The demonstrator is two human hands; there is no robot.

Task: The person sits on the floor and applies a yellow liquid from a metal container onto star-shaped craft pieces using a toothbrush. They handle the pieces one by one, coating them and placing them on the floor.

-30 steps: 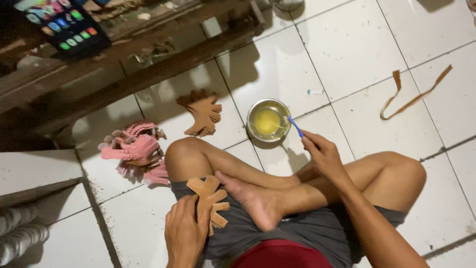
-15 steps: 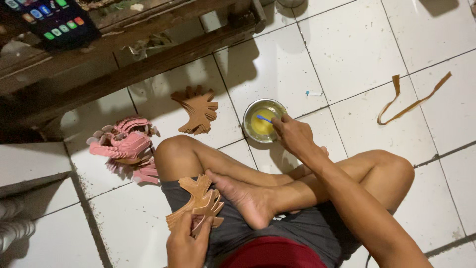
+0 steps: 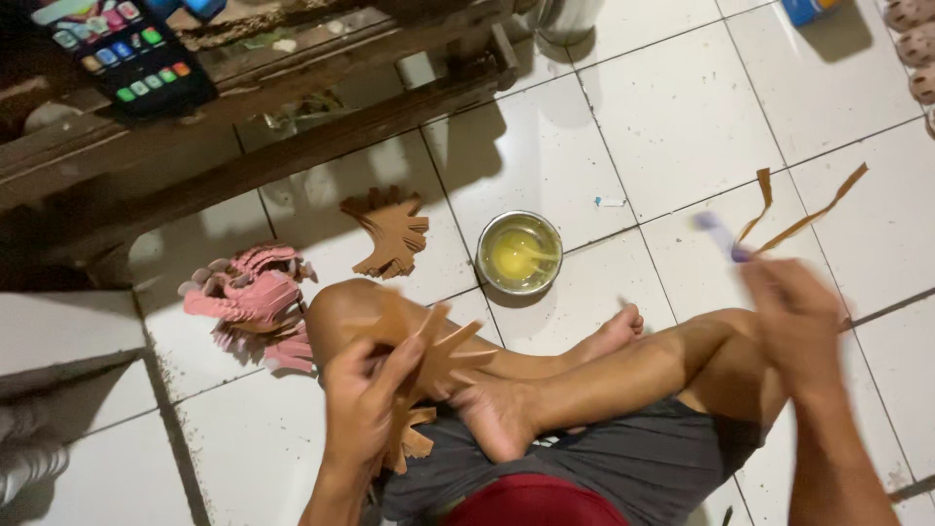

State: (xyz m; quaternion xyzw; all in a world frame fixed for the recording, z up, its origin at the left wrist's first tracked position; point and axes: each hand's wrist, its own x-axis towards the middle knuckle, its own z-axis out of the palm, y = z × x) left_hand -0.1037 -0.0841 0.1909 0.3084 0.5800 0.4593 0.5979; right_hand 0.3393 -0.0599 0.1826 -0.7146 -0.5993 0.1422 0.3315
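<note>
I sit cross-legged on a white tiled floor. My left hand grips a brown fan-shaped cutout with several pointed fingers, held above my lap. My right hand, blurred by motion, holds a thin stick with a blue-purple handle raised over the tiles to the right. A small round metal bowl with yellow liquid stands on the floor in front of my knees, apart from both hands.
Another brown cutout and a pile of pink cutouts lie on the tiles to the left. Brown strips lie at the right. A low wooden bench with a phone stands behind. A white ledge is at the left.
My right hand left the bowl and swung right and up with the stick. My left hand lifted the brown cutout higher and tilted it.
</note>
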